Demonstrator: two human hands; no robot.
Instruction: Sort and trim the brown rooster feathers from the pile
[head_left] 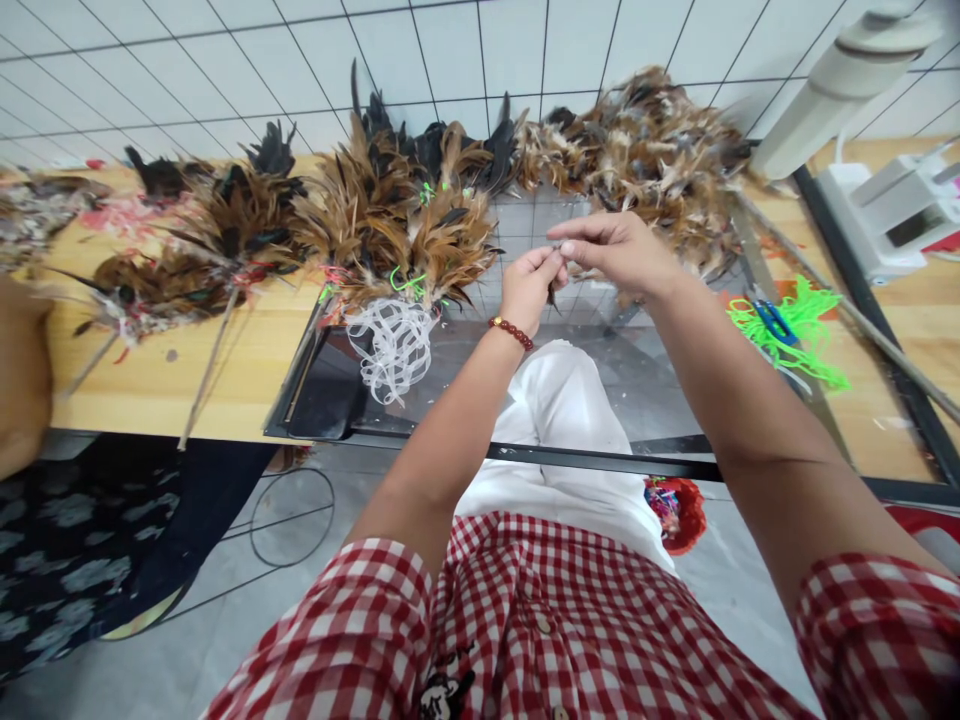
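My left hand [529,285], with a beaded bracelet [512,332] on its wrist, pinches a small dark feather [553,296] that pokes out below the fingers. Against its fingertips rests the thumb of my right hand [626,252], whose index finger reaches out above. What the right fingertips pinch is too small to make out. Both hands are over the glass tabletop [592,335]. Left of them lie bunches of brown and black feathers [442,240] with bright green ties, and a tangle of clear plastic strip [394,345]. More loose brown feathers [660,150] are heaped behind my hands.
At right are green strings [814,335] with blue-handled snips [774,320], a long stick [862,320], a white bottle [832,100] and a power strip [870,220]. Feathered sticks [210,365] lie left, near another person's arm [22,370]. A red basket [679,515] stands below.
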